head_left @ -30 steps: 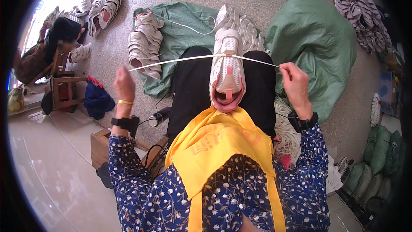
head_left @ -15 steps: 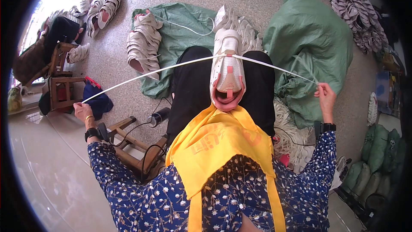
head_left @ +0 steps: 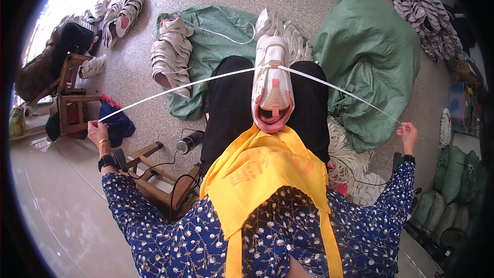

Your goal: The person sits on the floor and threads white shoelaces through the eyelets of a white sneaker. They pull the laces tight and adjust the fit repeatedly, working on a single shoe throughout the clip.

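Between my knees rests a white and pink shoe upper (head_left: 274,87), its pink collar toward me. A long white shoelace (head_left: 206,78) runs across it, passing through near the front of its opening, and stretches out to both sides. My left hand (head_left: 98,133) pinches one end of the lace far out to the left. Out to the right, my right hand (head_left: 407,135) has its fingers closed on the other end. Both halves of the lace look nearly taut and about equally long.
A green sack cloth (head_left: 221,25) lies ahead, with a stack of shoe uppers (head_left: 171,54) on its left. A full green sack (head_left: 368,56) stands on the right. White laces (head_left: 345,146) are heaped by my right knee. Wooden stools (head_left: 154,164) are at left.
My right hand has moved outward to the right and slightly down, drawing its lace end farther out. My left hand has barely moved. The shoe upper stays in place.
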`<state>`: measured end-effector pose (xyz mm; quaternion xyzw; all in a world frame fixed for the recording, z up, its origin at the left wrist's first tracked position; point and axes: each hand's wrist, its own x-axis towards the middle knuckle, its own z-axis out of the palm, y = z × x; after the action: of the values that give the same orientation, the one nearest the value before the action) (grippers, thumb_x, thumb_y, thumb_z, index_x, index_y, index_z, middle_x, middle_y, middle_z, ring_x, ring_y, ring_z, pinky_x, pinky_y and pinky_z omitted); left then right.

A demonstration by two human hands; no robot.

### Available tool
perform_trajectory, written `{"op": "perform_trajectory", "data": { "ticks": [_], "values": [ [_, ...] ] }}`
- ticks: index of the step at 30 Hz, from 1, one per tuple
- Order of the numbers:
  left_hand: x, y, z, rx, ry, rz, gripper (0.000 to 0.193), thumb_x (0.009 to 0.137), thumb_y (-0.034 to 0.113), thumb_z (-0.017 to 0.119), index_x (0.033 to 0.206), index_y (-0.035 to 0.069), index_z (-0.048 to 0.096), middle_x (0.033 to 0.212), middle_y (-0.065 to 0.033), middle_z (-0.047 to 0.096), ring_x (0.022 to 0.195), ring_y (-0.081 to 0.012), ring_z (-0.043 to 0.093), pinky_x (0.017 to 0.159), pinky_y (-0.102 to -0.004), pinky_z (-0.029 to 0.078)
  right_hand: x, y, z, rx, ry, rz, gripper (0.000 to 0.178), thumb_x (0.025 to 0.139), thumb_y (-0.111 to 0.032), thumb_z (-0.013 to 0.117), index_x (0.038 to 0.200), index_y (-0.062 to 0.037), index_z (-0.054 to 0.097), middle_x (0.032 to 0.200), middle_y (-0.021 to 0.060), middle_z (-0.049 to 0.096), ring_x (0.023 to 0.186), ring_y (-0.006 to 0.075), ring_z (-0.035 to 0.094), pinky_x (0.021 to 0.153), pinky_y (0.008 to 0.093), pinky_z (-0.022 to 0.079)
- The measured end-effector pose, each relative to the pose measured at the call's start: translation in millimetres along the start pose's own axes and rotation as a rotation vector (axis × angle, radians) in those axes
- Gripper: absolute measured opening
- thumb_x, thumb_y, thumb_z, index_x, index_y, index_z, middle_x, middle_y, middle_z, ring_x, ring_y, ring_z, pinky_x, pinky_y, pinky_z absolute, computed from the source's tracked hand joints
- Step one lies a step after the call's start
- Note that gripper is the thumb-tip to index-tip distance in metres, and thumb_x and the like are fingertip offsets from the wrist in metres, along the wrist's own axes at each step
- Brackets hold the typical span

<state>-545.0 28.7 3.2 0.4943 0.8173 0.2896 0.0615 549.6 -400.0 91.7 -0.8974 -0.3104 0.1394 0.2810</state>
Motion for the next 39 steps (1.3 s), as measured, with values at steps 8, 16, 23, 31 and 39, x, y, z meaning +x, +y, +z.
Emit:
{"op": "perform_trajectory", "data": {
  "ticks": [8,16,23,31,39],
  "values": [
    [28.5,12.6,-22.7,-0.053,0.1,-0.039,0.009,0.094,0.007,0.061,0.096,-0.001,0.06,0.082,-0.0114,0.071,0.071,-0.018,0.075,0.063,-0.0303,0.062,-8.3,7.2,-8.4,-0.042,0.063,0.026,0.008,0.098,-0.003,0.06,0.095,0.0003,0.067,0.076,0.007,0.068,0.061,0.0152,0.069,0.054,0.0281,0.058],
    [30.2,16.9,-24.1,-0.232,0.175,-0.109,0.013,0.095,0.008,0.061,0.1,-0.004,0.06,0.084,-0.0141,0.073,0.069,-0.0178,0.074,0.063,-0.0279,0.064,-5.4,3.9,12.7,-0.093,0.109,0.043,0.01,0.097,-0.007,0.061,0.094,0.0006,0.068,0.075,0.0075,0.069,0.057,0.0156,0.068,0.051,0.0285,0.057],
    [41.9,9.9,-17.6,-0.282,0.106,-0.209,0.01,0.088,-0.001,0.062,0.098,-0.004,0.063,0.081,-0.0129,0.072,0.071,-0.0176,0.074,0.064,-0.0276,0.064,1.6,13.8,28.6,0.014,0.102,0.092,0.011,0.096,-0.01,0.065,0.093,0.0011,0.068,0.077,0.0101,0.071,0.057,0.0162,0.069,0.051,0.0295,0.058],
    [46.3,23.5,-14.0,-0.065,-0.104,-0.053,0.008,0.082,0.009,0.072,0.088,0.004,0.07,0.076,-0.0068,0.071,0.063,-0.0129,0.067,0.06,-0.0277,0.056,19.3,-2.6,40.0,0.208,-0.027,0.174,0.019,0.098,-0.015,0.067,0.094,0.0028,0.067,0.079,0.0092,0.07,0.062,0.0162,0.069,0.056,0.0295,0.059],
    [29.1,104.7,7.9,-0.234,-0.056,0.19,0.008,0.087,0.01,0.07,0.087,0.002,0.07,0.075,-0.0071,0.071,0.061,-0.0132,0.065,0.056,-0.0289,0.053,25.5,-58.8,33.0,0.769,0.155,0.031,0.017,0.099,-0.011,0.066,0.105,0.0044,0.068,0.1,0.0113,0.072,0.091,0.0178,0.071,0.089,0.0312,0.059]
  ]
}}
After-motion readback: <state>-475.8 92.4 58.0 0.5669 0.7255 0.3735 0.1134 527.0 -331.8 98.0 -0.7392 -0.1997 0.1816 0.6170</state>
